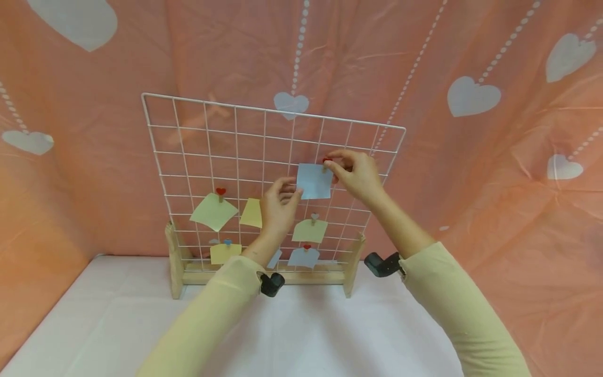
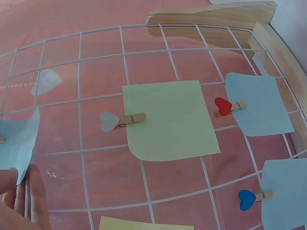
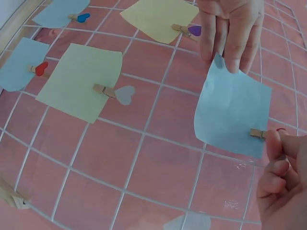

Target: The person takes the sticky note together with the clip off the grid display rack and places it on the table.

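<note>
A blue paper note [image 1: 313,183] lies against the white wire grid [image 1: 249,134], right of its middle. My left hand [image 1: 279,207] pinches the note's lower left corner, thumb in front and fingers behind. At the note's upper right, my right hand [image 1: 361,175] pinches a small wooden clothespin [image 3: 257,133] by its end with a red heart, mostly hidden by the fingertips in the right wrist view. The clothespin's tip lies over the note's edge. Below hangs a green note [image 2: 168,120] with a white-heart clothespin [image 2: 132,119].
The grid stands in a wooden base [image 1: 308,277] on a white-covered table [image 1: 301,324]. Other clipped notes hang lower: a green one [image 1: 213,212], a yellow one [image 1: 251,213], another yellow [image 1: 225,254] and blue ones [image 1: 303,257]. A pink curtain [image 1: 226,47] with white hearts hangs behind.
</note>
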Demonstrator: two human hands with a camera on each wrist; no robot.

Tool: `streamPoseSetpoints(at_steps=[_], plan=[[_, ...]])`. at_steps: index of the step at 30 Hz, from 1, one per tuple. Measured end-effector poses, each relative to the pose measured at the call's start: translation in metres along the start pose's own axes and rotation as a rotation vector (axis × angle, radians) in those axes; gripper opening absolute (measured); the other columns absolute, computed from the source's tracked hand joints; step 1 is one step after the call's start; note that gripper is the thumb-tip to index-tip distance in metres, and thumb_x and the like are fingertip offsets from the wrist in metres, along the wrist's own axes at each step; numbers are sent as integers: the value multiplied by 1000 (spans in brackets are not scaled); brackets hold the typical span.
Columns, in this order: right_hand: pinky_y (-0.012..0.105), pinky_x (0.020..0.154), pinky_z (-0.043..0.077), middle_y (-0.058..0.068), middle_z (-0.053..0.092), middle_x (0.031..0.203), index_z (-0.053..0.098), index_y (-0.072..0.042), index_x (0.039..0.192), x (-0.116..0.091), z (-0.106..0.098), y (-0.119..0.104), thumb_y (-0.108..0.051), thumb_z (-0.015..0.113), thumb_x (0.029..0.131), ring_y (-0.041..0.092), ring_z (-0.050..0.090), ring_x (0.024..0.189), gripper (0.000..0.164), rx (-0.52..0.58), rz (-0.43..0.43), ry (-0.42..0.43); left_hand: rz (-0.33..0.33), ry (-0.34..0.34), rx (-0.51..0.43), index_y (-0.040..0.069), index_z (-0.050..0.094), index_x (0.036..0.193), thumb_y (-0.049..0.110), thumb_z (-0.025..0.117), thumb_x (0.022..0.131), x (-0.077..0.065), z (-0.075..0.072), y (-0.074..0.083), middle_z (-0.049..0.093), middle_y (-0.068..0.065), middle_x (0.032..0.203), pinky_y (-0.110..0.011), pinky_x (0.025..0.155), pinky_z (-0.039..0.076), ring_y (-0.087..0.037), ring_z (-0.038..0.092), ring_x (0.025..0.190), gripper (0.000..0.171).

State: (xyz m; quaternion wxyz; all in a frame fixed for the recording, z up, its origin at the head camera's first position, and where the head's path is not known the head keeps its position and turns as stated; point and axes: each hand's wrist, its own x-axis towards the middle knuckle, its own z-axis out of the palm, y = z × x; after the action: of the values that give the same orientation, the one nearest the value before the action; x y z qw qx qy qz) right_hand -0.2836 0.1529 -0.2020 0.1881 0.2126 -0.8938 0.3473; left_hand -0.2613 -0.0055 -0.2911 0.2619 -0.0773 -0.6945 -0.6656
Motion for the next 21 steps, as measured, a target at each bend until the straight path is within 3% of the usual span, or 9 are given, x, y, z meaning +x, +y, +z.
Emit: streamPoseSetpoints(at_steps=[12, 21], plan=[[22, 52, 41, 9, 75, 88, 75, -10, 103, -1, 5, 8, -22, 64, 92, 22, 66, 70, 19, 17, -85, 113, 21, 13, 2, -3, 64, 111, -1, 61, 91, -2, 2, 1, 65, -21, 101, -35, 86, 55, -31, 65, 95, 21], [21, 56, 50, 12, 74, 88, 76, -7, 101, -4, 9, 12, -24, 67, 90, 25, 67, 67, 22, 129, -51, 164, 1, 16, -4, -3, 64, 111, 1, 61, 91, -3, 1, -1, 65, -20, 102, -35, 88, 55, -30, 65, 96, 21]])
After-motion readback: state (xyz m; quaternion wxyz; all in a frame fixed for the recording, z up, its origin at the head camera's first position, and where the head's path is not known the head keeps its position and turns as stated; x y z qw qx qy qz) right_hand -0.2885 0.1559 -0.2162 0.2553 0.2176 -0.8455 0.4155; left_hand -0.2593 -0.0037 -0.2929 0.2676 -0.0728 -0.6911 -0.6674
